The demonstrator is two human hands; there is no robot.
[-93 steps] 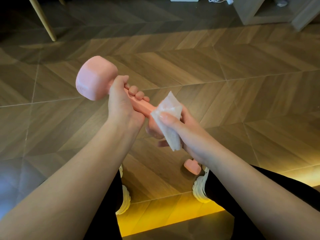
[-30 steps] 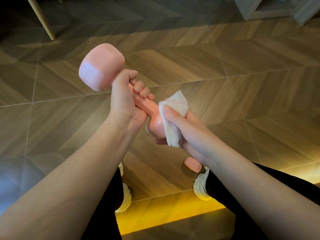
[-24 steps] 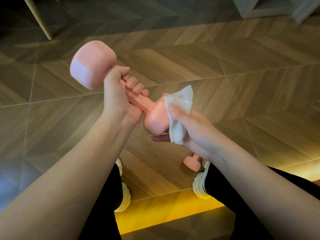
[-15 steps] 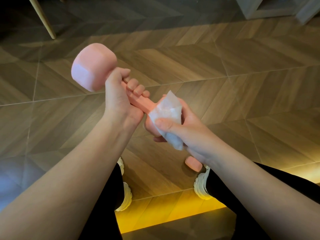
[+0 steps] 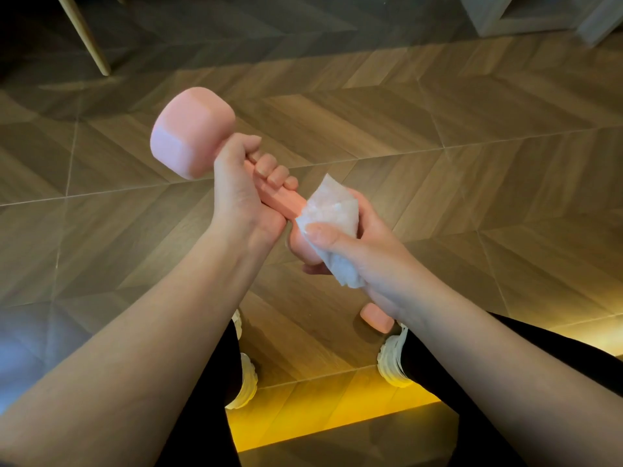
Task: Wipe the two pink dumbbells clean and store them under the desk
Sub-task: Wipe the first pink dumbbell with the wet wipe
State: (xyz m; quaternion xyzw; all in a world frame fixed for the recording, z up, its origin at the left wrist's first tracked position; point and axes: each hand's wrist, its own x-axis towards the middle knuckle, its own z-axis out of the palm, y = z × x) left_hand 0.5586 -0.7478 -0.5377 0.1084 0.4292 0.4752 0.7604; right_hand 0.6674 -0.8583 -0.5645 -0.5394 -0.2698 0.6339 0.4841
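My left hand (image 5: pixel 241 193) grips the handle of a pink dumbbell (image 5: pixel 188 134), held in the air above the floor with one head up and to the left. My right hand (image 5: pixel 364 247) wraps a white wet wipe (image 5: pixel 328 210) round the dumbbell's near head, thumb pressing the wipe onto it. That head is mostly hidden by the wipe and my fingers. A second pink dumbbell (image 5: pixel 376 318) lies on the floor by my right foot, mostly hidden under my right wrist.
Wooden herringbone floor (image 5: pixel 438 156) spreads all around. A slanted wooden furniture leg (image 5: pixel 84 35) stands at the top left and a pale cabinet base (image 5: pixel 539 15) at the top right. My white shoes (image 5: pixel 392 362) and black trouser legs are below, by a yellow glow.
My right hand has kept turning the wipe round the near head, from beside it to over it. The held dumbbell has shifted only slightly. The floor dumbbell has not moved.
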